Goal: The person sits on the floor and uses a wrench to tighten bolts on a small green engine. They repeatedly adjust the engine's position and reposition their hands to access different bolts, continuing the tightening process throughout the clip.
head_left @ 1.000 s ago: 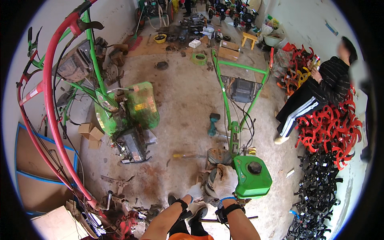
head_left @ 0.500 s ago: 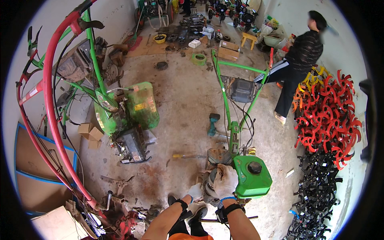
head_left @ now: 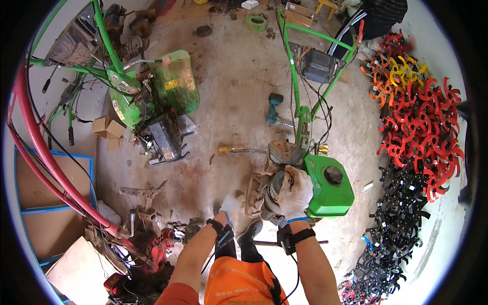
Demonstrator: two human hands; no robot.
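A small green tiller stands in front of me, its green fuel tank (head_left: 330, 185) on the right and its grey engine (head_left: 277, 190) beside it. My right hand (head_left: 295, 193), in a white glove, is closed on the top of the engine next to the tank. My left hand (head_left: 232, 204), also gloved, is low at the engine's left side by a round rusty cover (head_left: 251, 195); its fingers are hidden. A yellow-handled screwdriver (head_left: 234, 149) and a teal cordless drill (head_left: 274, 107) lie on the concrete beyond.
A second, partly stripped green tiller (head_left: 152, 101) stands to the left. Red curved blades (head_left: 422, 117) and black blades (head_left: 401, 229) are heaped along the right wall. Another person (head_left: 376, 15) stands at the back right. A red tube frame (head_left: 46, 152) and blue-edged panels (head_left: 35, 188) fill the left.
My head has dropped closer to the tiller and my right hand has come up onto the engine. The other person got up from the red blades and moved toward the back.
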